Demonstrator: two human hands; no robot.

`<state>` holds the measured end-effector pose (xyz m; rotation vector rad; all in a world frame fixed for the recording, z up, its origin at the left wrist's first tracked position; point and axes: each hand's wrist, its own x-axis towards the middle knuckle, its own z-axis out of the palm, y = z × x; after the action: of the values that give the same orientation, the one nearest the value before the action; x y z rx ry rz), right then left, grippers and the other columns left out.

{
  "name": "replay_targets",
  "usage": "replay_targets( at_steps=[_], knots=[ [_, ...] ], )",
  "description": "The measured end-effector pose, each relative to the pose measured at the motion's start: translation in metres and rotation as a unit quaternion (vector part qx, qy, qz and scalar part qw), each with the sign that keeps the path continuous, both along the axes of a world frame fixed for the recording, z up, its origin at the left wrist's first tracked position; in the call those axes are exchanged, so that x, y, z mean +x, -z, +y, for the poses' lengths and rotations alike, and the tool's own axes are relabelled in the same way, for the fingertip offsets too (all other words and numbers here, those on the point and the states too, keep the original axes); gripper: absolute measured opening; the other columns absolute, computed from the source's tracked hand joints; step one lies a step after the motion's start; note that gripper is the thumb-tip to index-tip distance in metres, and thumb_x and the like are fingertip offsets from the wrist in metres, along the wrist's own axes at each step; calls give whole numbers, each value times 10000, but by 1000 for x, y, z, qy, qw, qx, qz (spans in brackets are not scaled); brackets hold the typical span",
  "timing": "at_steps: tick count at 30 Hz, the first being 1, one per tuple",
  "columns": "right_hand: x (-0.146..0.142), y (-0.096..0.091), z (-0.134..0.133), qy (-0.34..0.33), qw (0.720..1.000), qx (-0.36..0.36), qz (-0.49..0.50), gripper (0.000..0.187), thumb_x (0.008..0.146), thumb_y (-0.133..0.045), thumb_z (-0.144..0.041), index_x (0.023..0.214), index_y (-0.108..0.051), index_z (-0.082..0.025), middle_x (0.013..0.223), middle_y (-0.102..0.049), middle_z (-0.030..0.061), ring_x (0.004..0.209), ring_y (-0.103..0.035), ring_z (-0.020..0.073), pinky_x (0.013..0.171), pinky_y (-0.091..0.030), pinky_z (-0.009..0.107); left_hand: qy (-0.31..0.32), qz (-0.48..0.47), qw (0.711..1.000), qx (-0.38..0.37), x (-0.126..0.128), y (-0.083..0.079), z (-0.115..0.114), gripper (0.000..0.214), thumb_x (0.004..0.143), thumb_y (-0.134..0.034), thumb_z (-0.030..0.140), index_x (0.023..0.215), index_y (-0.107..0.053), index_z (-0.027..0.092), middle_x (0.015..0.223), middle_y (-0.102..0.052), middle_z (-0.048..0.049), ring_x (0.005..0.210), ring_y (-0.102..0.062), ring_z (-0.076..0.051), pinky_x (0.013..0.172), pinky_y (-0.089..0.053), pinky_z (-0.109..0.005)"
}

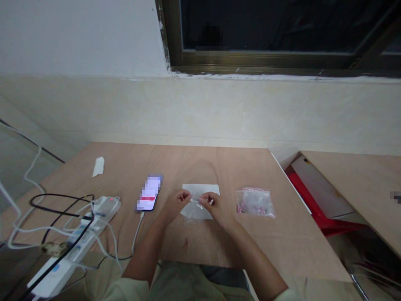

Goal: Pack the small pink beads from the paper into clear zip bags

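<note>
Above a white sheet of paper (200, 189) on the wooden table, both hands pinch a small clear plastic bag (196, 204) between them. My left hand (179, 201) grips its left side with thumb and forefinger. On the opposite side, my right hand (213, 203) is closed on the bag in the same way. Whether anything lies inside it cannot be made out. To the right of the paper rests a clear zip bag (255, 202) with small pink and red pieces in it, touched by neither hand.
Left of the hands lies a lit phone (151, 193) on a white charging cable (137, 234). A white power strip (78, 242) with tangled cords fills the table's left front. A white scrap (98, 167) lies farther back. Beyond the right edge are a red chair (316, 213) and another table (360, 179).
</note>
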<state>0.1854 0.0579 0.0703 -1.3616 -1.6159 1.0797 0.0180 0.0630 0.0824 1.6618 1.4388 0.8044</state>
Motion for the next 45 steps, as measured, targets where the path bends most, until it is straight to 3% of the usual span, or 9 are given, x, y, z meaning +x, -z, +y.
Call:
replay_targets(
  at_steps=[7,10,16,29,33,36,39,43,45],
  knots=[
    [-3,-3,10,32,999,3,-2,173,674,-538,-277,551,-563,-158,563,-547,2,589,-466,119,568,-331,226,71,17,997,23,8,-7,6,206,744,-442,306,698,-579,158,665,-571,3,645,-512,-119,590,-393,-215],
    [-2,-4,15,13,1000,3,25,173,674,-541,-307,588,-575,-161,587,-554,-2,595,-468,117,568,-332,224,54,30,998,30,9,-11,12,199,728,-458,297,664,-577,151,647,-564,-2,639,-505,-124,584,-388,-219],
    [0,-2,18,14,988,-85,131,227,630,-576,-382,589,-570,-158,540,-540,-21,511,-445,98,510,-333,215,43,-3,999,-1,3,-10,14,200,722,-460,313,661,-583,169,642,-572,9,622,-505,-122,563,-380,-210],
    [4,14,1,50,978,-107,173,289,615,-585,-425,532,-507,-159,492,-468,-39,488,-406,89,486,-308,209,42,8,998,-36,-6,-3,-6,237,725,-438,315,618,-585,163,609,-562,7,593,-498,-126,551,-363,-217],
    [1,15,-9,18,975,-134,178,319,638,-551,-465,550,-519,-161,507,-495,-25,483,-418,92,470,-314,208,11,-28,999,-27,-5,-3,-8,225,714,-456,322,584,-550,165,589,-545,18,615,-506,-129,585,-381,-221],
    [0,25,-13,-12,969,-156,193,318,619,-568,-466,553,-514,-159,506,-506,-25,466,-421,87,465,-324,208,-23,-55,998,-35,-7,6,-4,234,727,-449,359,643,-553,166,616,-557,13,618,-519,-134,573,-391,-223],
    [-1,41,2,15,977,-138,162,320,621,-553,-470,562,-520,-157,503,-519,-23,460,-445,93,459,-336,209,-92,-87,990,-54,-14,26,2,271,743,-423,397,803,-550,166,730,-591,-14,663,-548,-153,576,-414,-240],
    [-4,59,56,121,991,-50,0,332,676,-458,-458,560,-528,-155,494,-530,-5,463,-479,116,444,-344,221,-132,-82,986,-65,-29,55,4,257,740,-418,395,803,-539,177,732,-587,-21,655,-550,-168,573,-428,-266],
    [-8,65,87,152,987,-32,-35,296,684,-448,-419,562,-518,-157,506,-535,6,476,-489,127,454,-347,230,-132,-43,990,-36,-37,66,2,214,723,-445,377,685,-543,190,671,-568,-11,681,-539,-176,619,-426,-275]
  ],
)
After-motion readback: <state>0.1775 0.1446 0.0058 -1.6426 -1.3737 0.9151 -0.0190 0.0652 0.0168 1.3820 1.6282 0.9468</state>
